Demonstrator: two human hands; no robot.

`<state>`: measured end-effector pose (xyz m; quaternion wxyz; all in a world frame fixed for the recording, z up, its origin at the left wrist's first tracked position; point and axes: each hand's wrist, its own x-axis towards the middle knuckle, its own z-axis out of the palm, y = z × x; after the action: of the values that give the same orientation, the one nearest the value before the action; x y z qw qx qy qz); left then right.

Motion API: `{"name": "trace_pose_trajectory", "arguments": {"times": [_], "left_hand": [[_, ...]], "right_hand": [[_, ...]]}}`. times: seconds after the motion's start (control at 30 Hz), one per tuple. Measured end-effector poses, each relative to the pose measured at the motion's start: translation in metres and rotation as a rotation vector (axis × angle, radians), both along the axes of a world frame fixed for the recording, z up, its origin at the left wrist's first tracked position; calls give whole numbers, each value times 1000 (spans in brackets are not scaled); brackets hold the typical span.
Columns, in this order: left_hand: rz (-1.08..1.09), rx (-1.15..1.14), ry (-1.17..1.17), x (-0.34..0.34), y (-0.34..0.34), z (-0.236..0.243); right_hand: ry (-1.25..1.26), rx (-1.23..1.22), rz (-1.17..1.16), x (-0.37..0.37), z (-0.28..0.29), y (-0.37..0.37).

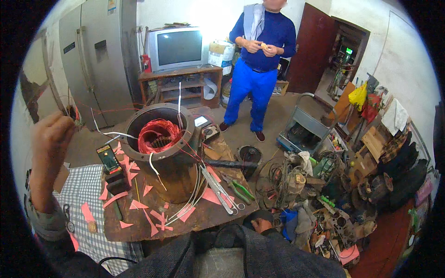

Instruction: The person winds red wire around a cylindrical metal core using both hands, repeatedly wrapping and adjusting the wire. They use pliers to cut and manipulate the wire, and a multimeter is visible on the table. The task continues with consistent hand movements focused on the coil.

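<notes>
Red wire [111, 110] is pinched taut in the raised left hand [52, 134] beyond the surface's left edge from the stator [163, 150]; snagging could snap it, while whether the right hand [262, 225], near the front edge, is open cannot be told.

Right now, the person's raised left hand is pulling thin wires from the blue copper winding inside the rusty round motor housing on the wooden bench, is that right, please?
Not quite: the head view shows the copper winding is red, not blue. The raised left hand does pinch thin wires leading from the rusty round motor housing on the wooden bench.

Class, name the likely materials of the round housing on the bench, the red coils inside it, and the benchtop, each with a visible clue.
Housing: probably cast iron or steel, dull rusty brown. Coils: likely enamelled copper wire, glossy red strands. Benchtop: seemingly wood, worn, dark, matte.
</notes>
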<state>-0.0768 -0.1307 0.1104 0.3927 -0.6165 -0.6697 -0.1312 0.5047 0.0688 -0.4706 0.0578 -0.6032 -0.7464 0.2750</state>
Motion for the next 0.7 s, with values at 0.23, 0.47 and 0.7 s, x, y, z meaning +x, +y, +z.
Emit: {"name": "trace_pose_trajectory", "arguments": {"times": [0.23, 0.47, 0.7], "left_hand": [[13, 15, -72, -33, -68, 33], [260, -32, -57, -37, -136, 57], [206, 110, -50, -81, -148, 62]], "right_hand": [[-84, 94, 31, 6, -27, 5], [82, 79, 163, 20, -35, 10], [-52, 62, 194, 19, -44, 22]]}}
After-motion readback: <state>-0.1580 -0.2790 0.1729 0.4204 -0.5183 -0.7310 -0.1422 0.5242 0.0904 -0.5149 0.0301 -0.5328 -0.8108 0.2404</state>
